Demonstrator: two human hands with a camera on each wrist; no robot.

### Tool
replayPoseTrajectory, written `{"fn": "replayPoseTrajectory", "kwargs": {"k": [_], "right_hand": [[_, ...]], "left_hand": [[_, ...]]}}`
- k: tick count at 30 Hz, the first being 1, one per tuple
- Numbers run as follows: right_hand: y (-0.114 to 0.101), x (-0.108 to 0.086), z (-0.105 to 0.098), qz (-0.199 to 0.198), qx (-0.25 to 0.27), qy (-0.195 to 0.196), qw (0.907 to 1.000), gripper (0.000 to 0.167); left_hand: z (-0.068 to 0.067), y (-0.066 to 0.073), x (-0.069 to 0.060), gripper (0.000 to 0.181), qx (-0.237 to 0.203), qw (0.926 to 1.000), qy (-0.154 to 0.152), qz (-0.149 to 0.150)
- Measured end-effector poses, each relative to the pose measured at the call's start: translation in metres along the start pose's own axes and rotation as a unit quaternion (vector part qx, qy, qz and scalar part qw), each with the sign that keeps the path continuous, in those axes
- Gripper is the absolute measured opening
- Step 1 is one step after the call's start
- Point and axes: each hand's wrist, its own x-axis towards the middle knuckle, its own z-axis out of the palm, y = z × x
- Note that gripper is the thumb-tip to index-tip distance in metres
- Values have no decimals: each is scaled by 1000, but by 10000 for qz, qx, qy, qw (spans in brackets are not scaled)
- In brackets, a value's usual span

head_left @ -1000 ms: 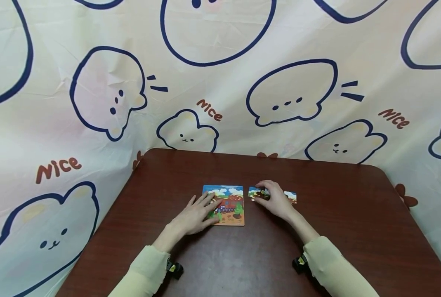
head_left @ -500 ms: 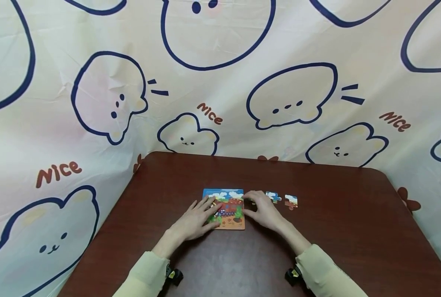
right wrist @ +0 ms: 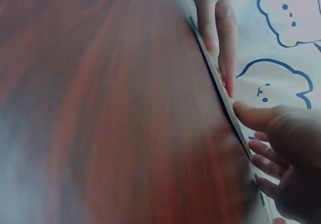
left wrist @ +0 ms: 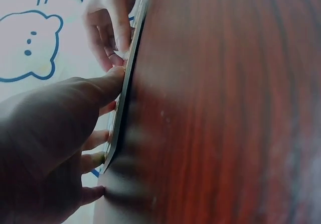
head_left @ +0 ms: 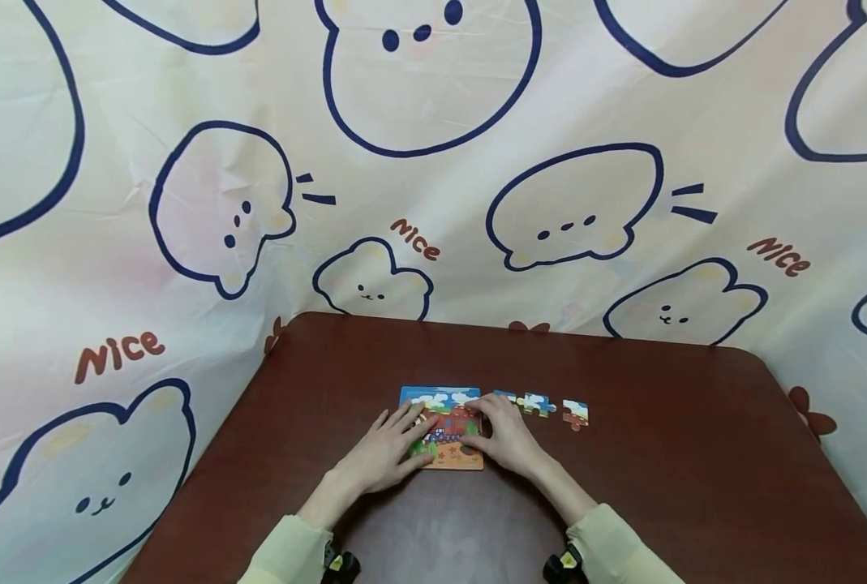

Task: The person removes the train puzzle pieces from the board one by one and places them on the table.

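My left hand [head_left: 380, 454] lies with spread fingers over the left part of a colourful picture board [head_left: 458, 462]. At the board's right side, my right hand [head_left: 512, 438] has its thumb and fingers bent over the picture. A small pale, reddish sliver [left wrist: 120, 54] shows between the right fingertips in the left wrist view, seemingly a puzzle piece in a pinch; its shape is mostly hidden. The right wrist view shows the right thumb at the edge of the board [right wrist: 215, 78], close to the left hand [right wrist: 215, 20].
Just right of the board lie loose puzzle pieces: one partly behind the right hand, a blue-and-white one [head_left: 538, 405], and a brown-and-white one [head_left: 575, 412]. They rest on a dark wooden table [head_left: 667, 454]. A cartoon-printed cloth [head_left: 418, 97] hangs behind.
My right hand has moved left from the loose pieces onto the board's right side, uncovering pieces. The left hand stays on the board. The head view has tilted slightly upward.
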Motion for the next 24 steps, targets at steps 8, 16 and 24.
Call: {"fn": "replayPoseTrajectory", "kwargs": {"k": [8, 16, 24], "right_hand": [[-5, -3, 6, 282, -16, 133, 9995, 61], [-8, -1, 7, 236, -124, 223, 9994, 45], [-7, 0, 8, 368, -44, 152, 9992, 49]], "left_hand": [[5, -1, -1, 65, -97, 9999, 45, -55], [8, -1, -3, 63, -405, 9987, 302, -52], [15, 0, -4, 60, -552, 9971, 513, -70]]}}
